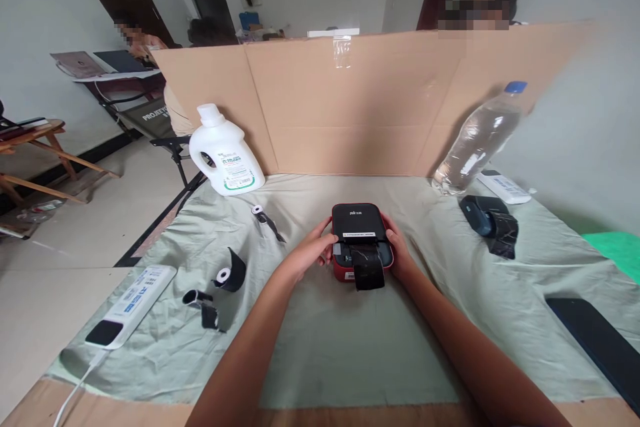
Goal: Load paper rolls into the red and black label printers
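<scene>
A small black-and-red label printer (pixel 357 221) stands on the cloth in the middle of the head view, with a strip of black paper (pixel 369 270) hanging out of its front. My left hand (pixel 313 247) holds its left side, the thumb near the seam of the lid. On the opposite side my right hand (pixel 397 247) is wrapped against the casing, its fingers partly hidden. The lid looks closed. To the left lie a black paper roll (pixel 231 273), a curled black strip (pixel 201 303) and a smaller roll (pixel 265 219).
A white jug (pixel 227 153) and a tilted clear bottle (pixel 480 140) stand before a cardboard screen (pixel 350 107). Left is a white power bank (pixel 131 307) with a cable. Right are a dark device (pixel 483 213), a white box (pixel 504 185) and a black phone (pixel 595 340). Two people sit beyond.
</scene>
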